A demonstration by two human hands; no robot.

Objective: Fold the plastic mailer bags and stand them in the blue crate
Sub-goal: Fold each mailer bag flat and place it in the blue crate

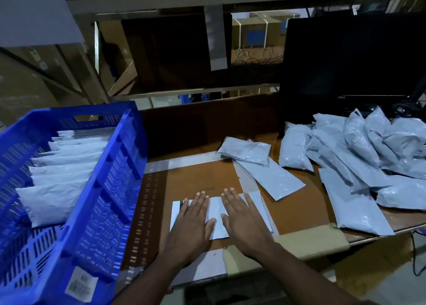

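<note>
A pale grey mailer bag (216, 209) lies flat on the cardboard-covered table in front of me. My left hand (191, 221) presses on its left half with straight fingers. My right hand (243, 217) lies flat on its right half, thumbs nearly meeting in the middle. The blue crate (108, 185) stands at the left, tilted toward me, with several folded mailers (62, 166) standing in a row inside it.
Two loose mailers (255, 161) lie behind my hands. A big heap of filled mailers (368, 157) covers the right side of the table. A black monitor (352, 62) stands at the back right. Shelving and cardboard boxes rise behind the table.
</note>
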